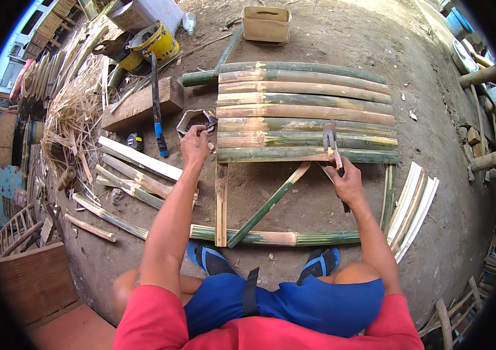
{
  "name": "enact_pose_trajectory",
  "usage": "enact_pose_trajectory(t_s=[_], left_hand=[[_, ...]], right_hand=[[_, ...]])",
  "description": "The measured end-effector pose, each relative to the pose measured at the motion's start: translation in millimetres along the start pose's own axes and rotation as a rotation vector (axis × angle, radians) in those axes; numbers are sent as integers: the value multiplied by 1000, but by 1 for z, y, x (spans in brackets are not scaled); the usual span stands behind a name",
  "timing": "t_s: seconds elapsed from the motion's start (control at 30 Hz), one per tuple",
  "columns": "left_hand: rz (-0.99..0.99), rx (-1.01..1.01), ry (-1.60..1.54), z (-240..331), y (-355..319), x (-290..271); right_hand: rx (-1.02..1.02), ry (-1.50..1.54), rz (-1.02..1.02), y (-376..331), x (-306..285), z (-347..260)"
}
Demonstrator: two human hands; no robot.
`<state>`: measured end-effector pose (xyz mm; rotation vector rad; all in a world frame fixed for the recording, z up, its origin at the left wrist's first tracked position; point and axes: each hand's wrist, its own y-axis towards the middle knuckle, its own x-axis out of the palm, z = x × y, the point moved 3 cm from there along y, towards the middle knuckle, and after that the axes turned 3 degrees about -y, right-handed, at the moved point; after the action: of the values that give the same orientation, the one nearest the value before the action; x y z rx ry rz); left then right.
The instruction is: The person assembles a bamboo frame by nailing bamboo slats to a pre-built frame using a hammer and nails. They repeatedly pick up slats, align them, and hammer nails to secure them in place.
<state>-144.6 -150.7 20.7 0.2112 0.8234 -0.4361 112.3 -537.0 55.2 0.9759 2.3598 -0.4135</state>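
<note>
My right hand (349,185) is closed around the dark handle of a hammer (330,140), its metal head up over the near slats. Those slats belong to a bamboo frame (306,111), where split green and tan strips lie side by side. To the left of the slats, my left hand (194,146) has its fingers pinched together at the near edge of a small torn packet (197,121). What the fingers hold, if anything, is too small to tell. Below the slats, a diagonal bamboo brace (268,205) runs down to a bamboo rail (324,238) by my feet.
A machete (157,111) leans across a wooden block (143,105) at left, near a tape measure (135,142). Split bamboo strips lie at left and a further bundle (412,210) at right. Beyond stand a yellow bucket (163,42) and a beige container (266,26).
</note>
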Motion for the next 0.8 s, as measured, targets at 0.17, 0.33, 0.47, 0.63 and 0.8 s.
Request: enact_pose_trajectory(t_s=[0.17,0.33,0.47,0.63,0.8], left_hand=[[-196,308,635,-16,56,3],[-276,278,838,-26,78,23],[-310,299,818,-34,81,25],[-259,369,828,-38,74,29],[-296,340,792,-38,74,29]], right_hand=[[-42,11,-280,16,56,-66],[-23,39,-350,13,73,-92],[45,32,-349,2,72,-85],[147,37,-312,-15,63,-64],[175,67,-245,-31,47,-43]])
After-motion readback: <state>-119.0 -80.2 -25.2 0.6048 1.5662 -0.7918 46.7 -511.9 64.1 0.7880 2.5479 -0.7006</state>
